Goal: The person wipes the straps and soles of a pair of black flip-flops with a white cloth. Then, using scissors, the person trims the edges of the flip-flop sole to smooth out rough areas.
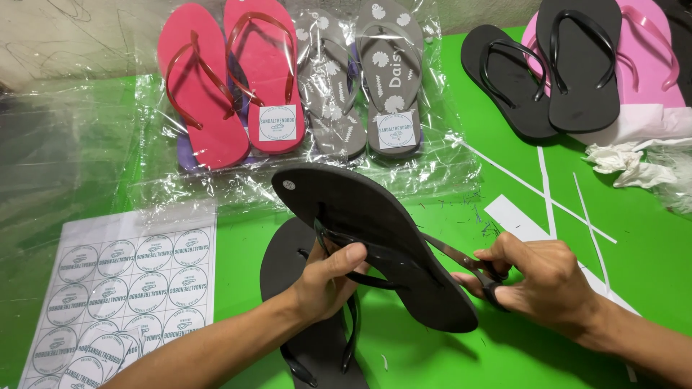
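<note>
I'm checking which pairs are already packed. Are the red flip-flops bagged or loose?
Bagged. The red flip-flops lie inside a clear plastic bag whose creased film shows around them, with a round sticker on it.

Black sandal, green table, daisy-patterned grey sandals.

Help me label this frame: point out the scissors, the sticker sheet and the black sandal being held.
scissors (461, 261), head view, on the blade beside the sandal.
sticker sheet (122, 288), head view, on its middle rows of round stickers.
black sandal (360, 205), head view, on its upturned sole.
</note>
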